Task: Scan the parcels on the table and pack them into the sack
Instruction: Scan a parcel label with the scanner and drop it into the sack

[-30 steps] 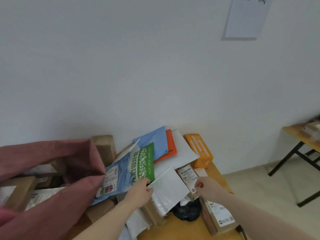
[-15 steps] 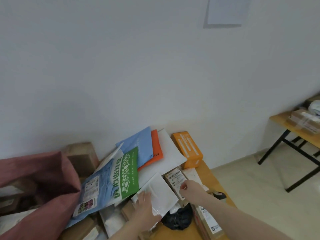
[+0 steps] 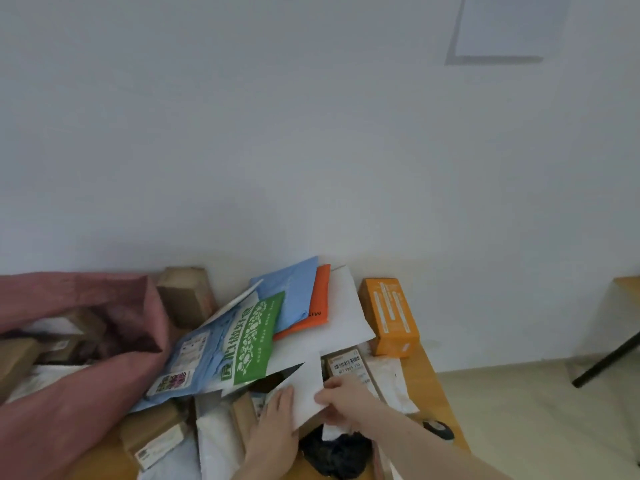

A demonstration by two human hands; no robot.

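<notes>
A small white flat parcel (image 3: 308, 382) stands tilted up over the heap at the table's front. My right hand (image 3: 341, 401) pinches its right edge. My left hand (image 3: 277, 427) lies with straight fingers along its lower left edge; the thumb is hidden. The dark pink sack (image 3: 104, 393) gapes at the left with several boxes and bags inside. Beside its mouth lie a blue mailer (image 3: 194, 362) and a green-and-white mailer (image 3: 254, 341). A brown box with a barcode label (image 3: 348, 363) sits just behind my right hand.
Against the wall lie a pale blue mailer (image 3: 294, 289), an orange mailer (image 3: 320, 306), a large white envelope (image 3: 346, 317), an orange box (image 3: 389, 317) and a brown carton (image 3: 185, 296). A black bag (image 3: 336, 455) and a black ring (image 3: 438, 427) lie near the wooden table's (image 3: 433, 382) right edge.
My right hand has left the labelled brown box and taken the white parcel's right edge. The parcel has tipped up more steeply. My left hand has slid lower along it.
</notes>
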